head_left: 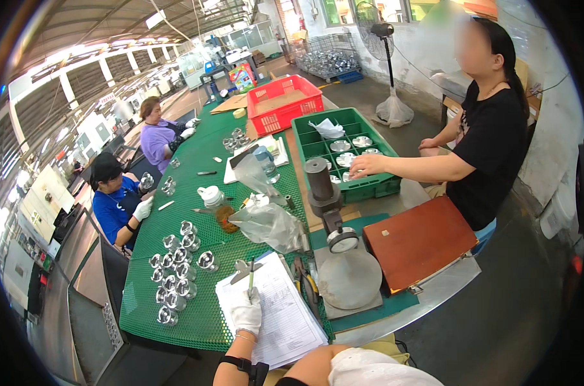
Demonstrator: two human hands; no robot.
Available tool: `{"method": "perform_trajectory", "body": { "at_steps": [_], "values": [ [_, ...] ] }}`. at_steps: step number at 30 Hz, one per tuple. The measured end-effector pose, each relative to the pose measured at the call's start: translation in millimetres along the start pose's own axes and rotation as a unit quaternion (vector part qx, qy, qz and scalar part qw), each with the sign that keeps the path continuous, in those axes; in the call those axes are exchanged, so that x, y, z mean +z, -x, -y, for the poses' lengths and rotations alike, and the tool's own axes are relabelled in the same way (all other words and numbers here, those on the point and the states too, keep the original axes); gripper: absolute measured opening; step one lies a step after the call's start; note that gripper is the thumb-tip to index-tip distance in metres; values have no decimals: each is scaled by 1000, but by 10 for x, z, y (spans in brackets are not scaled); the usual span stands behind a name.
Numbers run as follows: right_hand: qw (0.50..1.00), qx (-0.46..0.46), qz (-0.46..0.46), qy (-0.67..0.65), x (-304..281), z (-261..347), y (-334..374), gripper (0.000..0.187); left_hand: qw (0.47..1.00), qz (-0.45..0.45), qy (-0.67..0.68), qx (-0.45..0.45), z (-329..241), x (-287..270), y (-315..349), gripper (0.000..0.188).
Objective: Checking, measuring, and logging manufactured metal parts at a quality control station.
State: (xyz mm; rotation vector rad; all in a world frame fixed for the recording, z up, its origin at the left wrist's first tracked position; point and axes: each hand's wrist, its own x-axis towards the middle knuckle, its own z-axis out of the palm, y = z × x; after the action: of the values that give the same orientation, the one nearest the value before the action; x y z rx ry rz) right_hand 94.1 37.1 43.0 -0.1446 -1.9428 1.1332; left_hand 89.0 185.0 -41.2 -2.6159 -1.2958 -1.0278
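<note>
My left hand (246, 313), in a white glove, rests on printed sheets (279, 321) on a clipboard (245, 273). Its fingers are closed around a slim pen (251, 278), which points up toward the clip. My right hand is out of view; bare skin and white cloth show at the lower edge. Left of the clipboard, a cluster of shiny cup-shaped metal parts (173, 273) stands on the green mesh mat (137, 302), with one part (207, 260) slightly apart. Pliers (306, 282) lie along the sheets' right side.
A dial gauge stand (341, 239) with a round plate and a red-brown box (420, 244) stand at right. Beyond are plastic bags (272, 225), a lidded bottle (211, 195) and a red crate (282, 109). One person reaches into a green divided crate (375, 188); two sit left, one holding a part.
</note>
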Motion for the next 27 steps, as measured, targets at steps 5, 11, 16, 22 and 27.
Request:
{"method": "perform_trajectory", "body": {
  "at_steps": [5,11,16,22,27],
  "values": [
    [1000,5,12,-6,43,-30,-28,12,988,93,53,-107,-117,-100,-39,31],
    [999,2,28,-25,150,-68,-39,10,990,66,70,-101,4,-38,16,29],
    [1000,24,10,-16,205,-19,125,10,989,80,65,-110,-159,-53,-14,30],
    [951,113,-159,240,162,-643,640,9,990,70,48,-114,177,225,145,37],
    [745,295,-597,-32,-877,-60,250,18,966,93,126,-208,236,265,181,40]
  ]
}}
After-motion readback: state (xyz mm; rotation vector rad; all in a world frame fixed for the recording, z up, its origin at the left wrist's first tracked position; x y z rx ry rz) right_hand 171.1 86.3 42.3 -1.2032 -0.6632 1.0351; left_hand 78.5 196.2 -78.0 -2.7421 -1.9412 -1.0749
